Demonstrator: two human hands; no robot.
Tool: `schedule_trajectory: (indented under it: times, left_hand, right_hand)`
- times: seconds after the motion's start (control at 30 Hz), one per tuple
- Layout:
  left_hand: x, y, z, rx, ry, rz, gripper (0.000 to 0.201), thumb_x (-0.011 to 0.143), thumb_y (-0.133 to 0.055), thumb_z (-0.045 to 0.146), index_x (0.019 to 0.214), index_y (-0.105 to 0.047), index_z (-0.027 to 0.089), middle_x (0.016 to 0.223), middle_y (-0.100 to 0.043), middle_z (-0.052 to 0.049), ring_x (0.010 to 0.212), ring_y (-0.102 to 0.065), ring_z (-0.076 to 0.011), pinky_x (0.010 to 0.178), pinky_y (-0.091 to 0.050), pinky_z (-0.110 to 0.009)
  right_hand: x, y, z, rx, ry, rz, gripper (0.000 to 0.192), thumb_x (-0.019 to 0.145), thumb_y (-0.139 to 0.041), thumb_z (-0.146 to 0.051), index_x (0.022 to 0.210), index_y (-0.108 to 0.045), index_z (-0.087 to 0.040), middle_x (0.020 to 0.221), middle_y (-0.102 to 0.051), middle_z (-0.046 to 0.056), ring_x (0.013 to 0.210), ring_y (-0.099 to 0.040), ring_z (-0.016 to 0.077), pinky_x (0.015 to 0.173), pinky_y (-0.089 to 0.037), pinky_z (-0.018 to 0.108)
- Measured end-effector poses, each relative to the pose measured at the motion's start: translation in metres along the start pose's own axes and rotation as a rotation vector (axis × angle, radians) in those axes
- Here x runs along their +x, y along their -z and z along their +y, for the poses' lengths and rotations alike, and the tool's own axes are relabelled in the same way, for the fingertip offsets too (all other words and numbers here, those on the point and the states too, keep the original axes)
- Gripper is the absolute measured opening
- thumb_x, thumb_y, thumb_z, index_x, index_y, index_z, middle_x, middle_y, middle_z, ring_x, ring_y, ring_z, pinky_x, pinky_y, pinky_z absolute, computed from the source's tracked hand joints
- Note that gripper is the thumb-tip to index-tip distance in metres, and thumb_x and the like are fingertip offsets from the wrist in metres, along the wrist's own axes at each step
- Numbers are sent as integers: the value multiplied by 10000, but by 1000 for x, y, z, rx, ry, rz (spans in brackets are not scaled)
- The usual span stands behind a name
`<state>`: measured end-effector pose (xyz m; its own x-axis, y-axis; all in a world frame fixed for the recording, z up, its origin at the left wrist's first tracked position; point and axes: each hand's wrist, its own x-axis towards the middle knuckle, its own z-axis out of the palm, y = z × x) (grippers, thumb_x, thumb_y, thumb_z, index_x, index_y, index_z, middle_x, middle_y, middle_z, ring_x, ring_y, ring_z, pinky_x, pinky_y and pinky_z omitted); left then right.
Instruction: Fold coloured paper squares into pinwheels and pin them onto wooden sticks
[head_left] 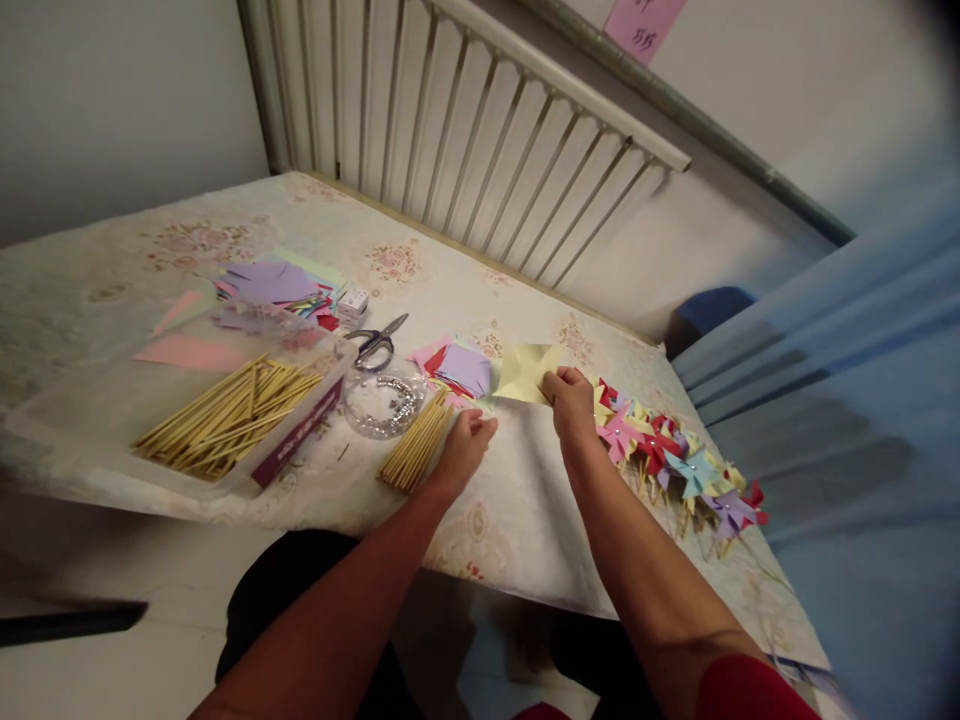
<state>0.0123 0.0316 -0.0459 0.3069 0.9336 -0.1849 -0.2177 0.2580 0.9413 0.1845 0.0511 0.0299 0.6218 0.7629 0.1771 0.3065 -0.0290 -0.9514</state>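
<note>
My right hand point(571, 398) pinches the right edge of a pale yellow paper square point(528, 374) with slits cut in from its corners, holding it above the table. My left hand point(466, 446) is to the lower left of that paper, fingers curled together; whatever is between its fingertips is too small to make out. Just left of it lies a bundle of thin wooden sticks point(417, 442). Behind these is a stack of coloured paper squares point(460, 370), purple on top. A round clear dish point(384, 404) holds small shiny pins or beads.
Finished paper pinwheels point(660, 446) on sticks lie in a row at the right. Scissors point(375, 344), a small white box point(352, 304) and coloured paper sheets point(270, 284) lie farther left. A clear plastic box point(202, 486) holds many sticks. A radiator point(465, 130) stands behind the table.
</note>
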Motion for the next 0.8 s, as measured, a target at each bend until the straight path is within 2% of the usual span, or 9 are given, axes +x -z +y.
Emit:
schedule_trajectory:
  times: [0.1, 0.2, 0.27, 0.33, 0.53, 0.67, 0.8]
  left_hand:
    - [-1, 2, 6, -143, 0, -41, 425, 823, -628, 459, 1104, -584, 143, 1132, -641, -128, 1031, -612, -219, 819, -493, -319]
    - [-3, 2, 8, -323, 17, -211, 431, 826, -621, 496, 1081, -629, 148, 1117, -677, -125, 1034, -628, -239, 833, -502, -339]
    - [-4, 0, 9, -471, 30, -337, 456, 800, -661, 465, 1118, -640, 138, 1075, -706, -126, 1004, -651, -252, 846, -508, -365]
    - [-6, -2, 10, -560, 51, -414, 507, 746, -725, 398, 1163, -641, 122, 1038, -727, -122, 979, -669, -260, 868, -506, -384]
    - [-6, -3, 3, -493, 140, -418, 568, 607, -822, 277, 1127, -678, 100, 932, -755, -98, 848, -699, -245, 773, -527, -345]
    - [-6, -3, -1, -405, 144, -398, 511, 618, -815, 300, 1077, -696, 110, 871, -754, -77, 755, -695, -226, 687, -521, -317]
    - [-8, -3, 2, -375, 120, -373, 536, 625, -810, 322, 1094, -685, 95, 849, -749, -78, 727, -689, -214, 699, -522, -319]
  right_hand:
    - [-26, 13, -3, 133, -96, -107, 168, 613, -648, -331, 679, -577, -195, 546, -526, -60, 484, -432, 86, 486, -347, 218]
    - [-48, 21, 0, 212, -176, -198, 202, 589, -700, -334, 669, -588, -187, 546, -535, -62, 476, -430, 79, 483, -336, 216]
    - [-60, 24, 4, 221, -211, -230, 206, 590, -715, -330, 674, -603, -179, 543, -541, -62, 471, -426, 76, 477, -321, 212]
    - [-70, 25, 8, 212, -237, -234, 202, 596, -721, -326, 679, -614, -177, 540, -549, -62, 468, -430, 76, 477, -321, 210]
    - [-86, 24, 14, 180, -273, -249, 191, 619, -720, -335, 693, -629, -183, 574, -613, -38, 498, -507, 103, 507, -384, 227]
    - [-89, 21, 13, 149, -274, -254, 192, 627, -716, -348, 700, -633, -191, 569, -622, -33, 514, -542, 126, 517, -413, 242]
    - [-91, 20, 12, 162, -308, -291, 246, 599, -765, -357, 738, -663, -182, 608, -666, -18, 519, -571, 140, 533, -445, 259]
